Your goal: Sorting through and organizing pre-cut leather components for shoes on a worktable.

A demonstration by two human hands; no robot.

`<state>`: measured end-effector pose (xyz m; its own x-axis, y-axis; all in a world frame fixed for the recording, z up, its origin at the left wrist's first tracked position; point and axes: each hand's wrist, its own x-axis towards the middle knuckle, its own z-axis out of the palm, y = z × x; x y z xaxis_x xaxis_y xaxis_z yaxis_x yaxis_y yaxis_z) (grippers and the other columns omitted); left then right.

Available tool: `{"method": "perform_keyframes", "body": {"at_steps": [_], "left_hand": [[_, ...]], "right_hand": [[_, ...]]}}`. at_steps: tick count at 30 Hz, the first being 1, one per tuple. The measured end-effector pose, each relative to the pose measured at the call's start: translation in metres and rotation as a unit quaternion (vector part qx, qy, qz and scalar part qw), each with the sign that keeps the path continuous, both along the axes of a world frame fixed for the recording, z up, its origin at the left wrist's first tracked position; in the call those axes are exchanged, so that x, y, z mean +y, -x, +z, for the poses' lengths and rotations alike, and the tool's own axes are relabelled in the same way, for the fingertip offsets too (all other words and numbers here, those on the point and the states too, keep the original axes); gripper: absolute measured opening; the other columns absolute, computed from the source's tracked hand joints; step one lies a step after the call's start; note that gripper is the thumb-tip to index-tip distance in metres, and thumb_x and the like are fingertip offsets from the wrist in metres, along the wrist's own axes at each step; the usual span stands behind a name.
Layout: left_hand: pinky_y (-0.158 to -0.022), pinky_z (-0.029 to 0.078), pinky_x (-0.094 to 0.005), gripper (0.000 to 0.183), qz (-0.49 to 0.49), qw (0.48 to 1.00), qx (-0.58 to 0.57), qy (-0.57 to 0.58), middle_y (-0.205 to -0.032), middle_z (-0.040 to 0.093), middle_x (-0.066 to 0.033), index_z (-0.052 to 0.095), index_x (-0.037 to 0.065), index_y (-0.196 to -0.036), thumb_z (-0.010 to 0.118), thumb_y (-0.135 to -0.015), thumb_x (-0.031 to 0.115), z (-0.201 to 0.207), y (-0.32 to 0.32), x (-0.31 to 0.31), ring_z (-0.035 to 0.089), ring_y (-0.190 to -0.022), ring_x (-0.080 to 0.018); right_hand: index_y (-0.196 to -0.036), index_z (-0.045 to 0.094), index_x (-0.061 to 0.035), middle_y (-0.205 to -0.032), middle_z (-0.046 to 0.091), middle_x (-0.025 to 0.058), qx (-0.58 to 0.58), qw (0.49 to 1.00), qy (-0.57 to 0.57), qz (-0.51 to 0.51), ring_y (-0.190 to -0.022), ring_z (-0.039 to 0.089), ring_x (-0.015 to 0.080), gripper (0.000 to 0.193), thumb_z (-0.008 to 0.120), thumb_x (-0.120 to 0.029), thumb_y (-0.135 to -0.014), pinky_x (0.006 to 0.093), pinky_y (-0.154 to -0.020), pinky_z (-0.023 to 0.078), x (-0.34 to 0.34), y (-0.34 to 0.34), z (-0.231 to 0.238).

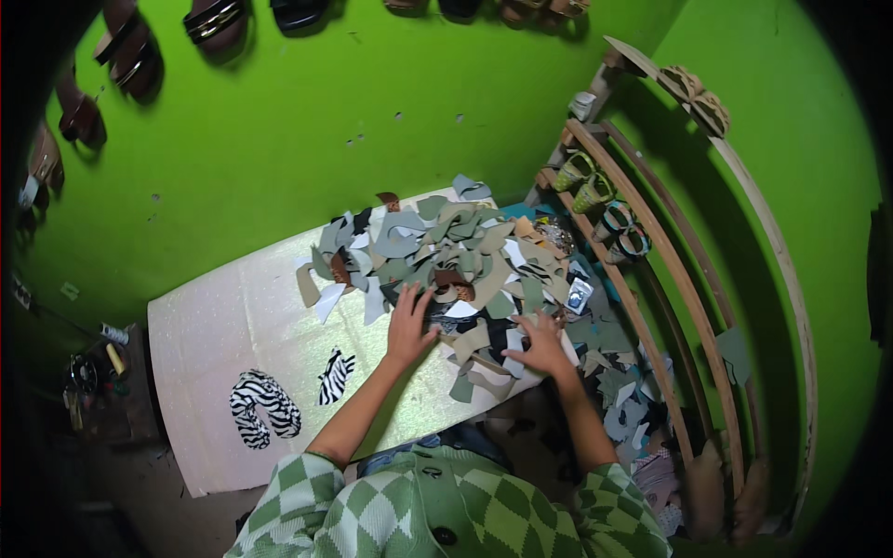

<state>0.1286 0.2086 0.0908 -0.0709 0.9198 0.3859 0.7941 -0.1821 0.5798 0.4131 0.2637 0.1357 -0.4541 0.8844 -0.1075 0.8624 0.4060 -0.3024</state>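
Head cam shows two bare hands at the near side of one heap of cut scraps (pixel 446 232) — way too many to count — on one pale table (pixel 233 325), left hand (pixel 409 325) and right hand (pixel 541 344) both open, fingers spread at the pieces. Two zebra-striped bits, one bigger curved piece (pixel 249 409) and one smaller piece (pixel 336 377), lie apart, left of the left forearm. Wooden rack (pixel 774 228) on the right: six sandals — two tan (pixel 712 112), two green (pixel 593 193), two dark-trimmed (pixel 633 245).
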Motion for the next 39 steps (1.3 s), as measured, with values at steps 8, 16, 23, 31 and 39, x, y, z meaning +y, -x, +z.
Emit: {"method": "perform_keyframes", "body": {"at_steps": [8,16,23,31,39], "left_hand": [[-0.101,0.026,-0.0494,0.100,-0.075,0.978,0.180,0.075,-0.145,0.016,-0.0159,0.030,0.023,-0.137,0.080,-0.050,0.024,0.006,-0.049,0.063,0.014,-0.132,-0.0415],[-0.089,0.045,-0.0388,0.046,-0.116,0.983,0.130,0.055,-0.139,0.034,-0.0093,0.052,0.017,-0.120,0.058,-0.075,0.019,-0.014,-0.023,0.082,0.044,-0.118,-0.0353],[-0.092,0.041,-0.0393,0.039,-0.151,0.984,-0.006,0.091,-0.127,0.047,-0.0175,0.051,0.007,-0.118,0.052,-0.081,0.015,0.007,0.003,0.114,0.049,-0.109,-0.0368],[-0.088,0.042,-0.0396,0.037,-0.133,0.985,-0.060,0.096,-0.117,0.053,-0.0197,0.049,0.004,-0.118,0.050,-0.082,0.016,0.021,0.011,0.126,0.052,-0.102,-0.0382],[-0.086,0.043,-0.0411,0.039,-0.110,0.982,-0.073,0.138,-0.113,0.054,-0.0212,0.043,0.005,-0.121,0.049,-0.083,0.012,0.020,0.011,0.122,0.052,-0.101,-0.0397]], "right_hand": [[-0.103,0.057,-0.0132,-0.111,0.052,0.0088,0.048,0.993,-0.105,0.012,-0.104,0.049,0.0279,0.043,0.072,-0.015,-0.063,0.0384,-0.085,0.038,-0.025,0.002,-0.032],[-0.089,0.056,-0.0013,-0.087,0.060,0.0195,0.350,0.929,-0.060,-0.108,-0.088,0.057,0.0382,0.032,0.049,0.011,-0.061,0.0359,-0.077,0.045,0.004,-0.022,-0.028],[-0.094,0.056,0.0003,-0.079,0.061,0.0133,0.439,0.868,0.003,-0.233,-0.077,0.060,0.0180,0.032,0.047,0.009,-0.065,0.0280,-0.073,0.044,0.040,-0.043,-0.052],[-0.097,0.058,-0.0006,-0.080,0.061,0.0130,0.451,0.870,-0.026,-0.197,-0.078,0.060,0.0190,0.034,0.048,0.009,-0.066,0.0286,-0.074,0.044,0.074,-0.041,-0.040],[-0.099,0.057,-0.0013,-0.082,0.061,0.0162,0.467,0.872,-0.065,-0.133,-0.082,0.062,0.0237,0.036,0.048,0.009,-0.066,0.0298,-0.073,0.045,0.104,-0.011,0.001]]}}
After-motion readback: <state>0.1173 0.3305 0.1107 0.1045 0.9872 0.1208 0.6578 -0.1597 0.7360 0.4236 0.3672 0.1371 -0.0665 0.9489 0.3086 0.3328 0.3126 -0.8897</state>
